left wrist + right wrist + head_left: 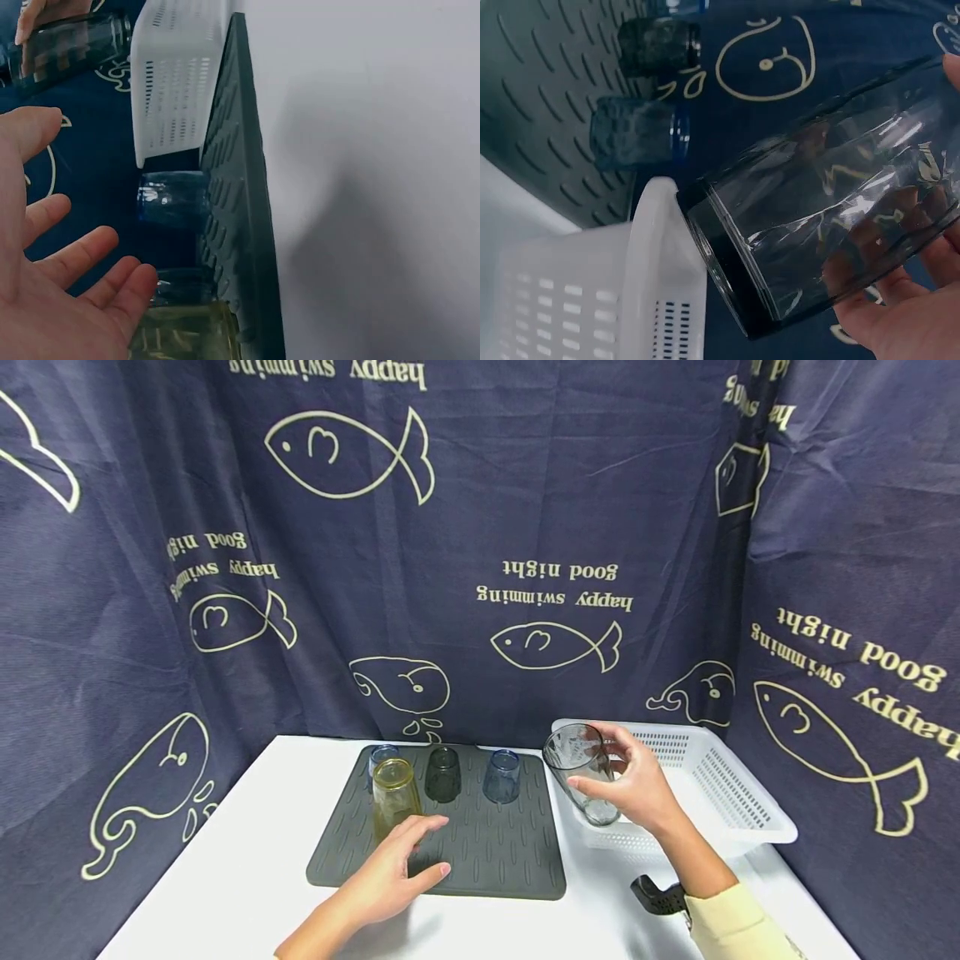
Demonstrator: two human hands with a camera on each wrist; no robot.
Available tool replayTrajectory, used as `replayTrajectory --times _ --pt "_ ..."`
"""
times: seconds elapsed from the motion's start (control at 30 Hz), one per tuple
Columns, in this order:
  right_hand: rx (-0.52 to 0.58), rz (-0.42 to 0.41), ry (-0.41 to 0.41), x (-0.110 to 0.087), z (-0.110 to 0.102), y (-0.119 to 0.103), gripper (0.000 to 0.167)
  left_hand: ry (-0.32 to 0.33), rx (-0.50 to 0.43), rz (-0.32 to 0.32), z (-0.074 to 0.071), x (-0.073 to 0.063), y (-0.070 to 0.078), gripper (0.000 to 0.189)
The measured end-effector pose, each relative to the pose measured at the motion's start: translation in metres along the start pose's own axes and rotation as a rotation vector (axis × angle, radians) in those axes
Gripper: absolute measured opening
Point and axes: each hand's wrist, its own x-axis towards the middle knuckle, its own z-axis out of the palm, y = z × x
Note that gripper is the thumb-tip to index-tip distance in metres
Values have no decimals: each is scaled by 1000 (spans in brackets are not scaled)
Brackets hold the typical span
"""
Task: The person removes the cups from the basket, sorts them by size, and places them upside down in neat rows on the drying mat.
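My right hand [633, 781] grips a tall clear grey-tinted drinking glass [581, 768], fingers and thumb round its side. The glass is tilted, over the left edge of the white basket [750, 777]; the right wrist view shows its thick dark base [727, 262] near the basket's rim. My left hand [393, 872], fingers spread and holding nothing, hovers at the front of the grey drying mat [495, 860]. Nearest to it, a tall amber glass [393, 793] stands on the mat; whether they touch I cannot tell.
Along the back of the mat stand a dark glass [443, 775], a blue glass [502, 777] and another blue glass [384, 753], partly behind the amber one. A dark blue curtain [465, 543] surrounds the white table [292, 785]. A black strap-like object [658, 896] sits by the right wrist.
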Motion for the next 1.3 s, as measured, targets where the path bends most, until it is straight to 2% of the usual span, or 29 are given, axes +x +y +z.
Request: replayTrajectory --times 0.23,0.5,0.7,1.1,1.3 --pt "-16 -42 -80 -4 12 -13 76 -6 -122 36 4 13 6 52" --pt "-25 -110 -137 -10 29 -21 79 13 -199 88 10 25 13 50" --pt "-46 -103 -189 -15 40 -21 78 28 -273 97 14 33 20 52" --pt "-70 -110 -243 -18 55 -21 74 -11 -376 31 20 49 38 73" --pt "-95 -200 -272 -17 58 -20 77 -37 -401 31 24 56 41 82"
